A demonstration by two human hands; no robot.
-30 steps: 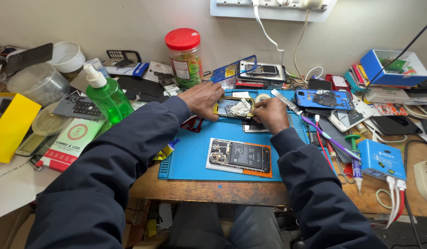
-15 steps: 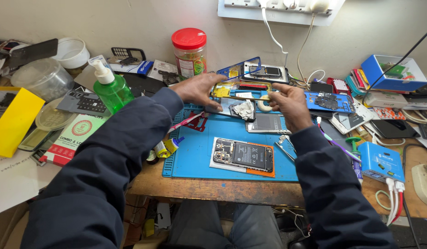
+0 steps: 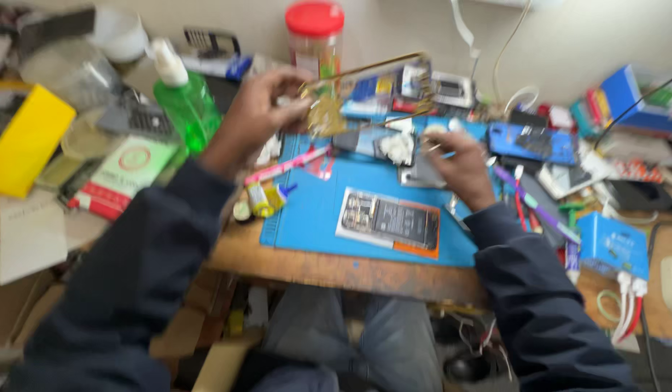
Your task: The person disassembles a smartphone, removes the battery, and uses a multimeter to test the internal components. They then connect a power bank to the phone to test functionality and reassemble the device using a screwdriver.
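The picture is motion-blurred. My left hand [image 3: 259, 116] is raised above the bench and pinches a thin gold-edged phone frame [image 3: 365, 83] by its left end, so the frame hangs level in the air. My right hand [image 3: 463, 163] rests lower, at the back of the blue work mat [image 3: 314, 210], fingers closed on what looks like a thin metal tool beside a grey phone part [image 3: 419, 174]. An opened phone [image 3: 390, 221] lies flat on the mat in front of both hands.
A green pump bottle [image 3: 180, 101] and a red-lidded jar [image 3: 315, 36] stand at the back left. A yellow box [image 3: 23, 141] lies far left. A blue phone case [image 3: 532, 141], pens, cables and a small blue box [image 3: 612, 243] crowd the right side.
My left hand has lifted the phone frame off the bench and up toward the camera. My right hand has stayed low by the grey part. The view has swung left and blurred.
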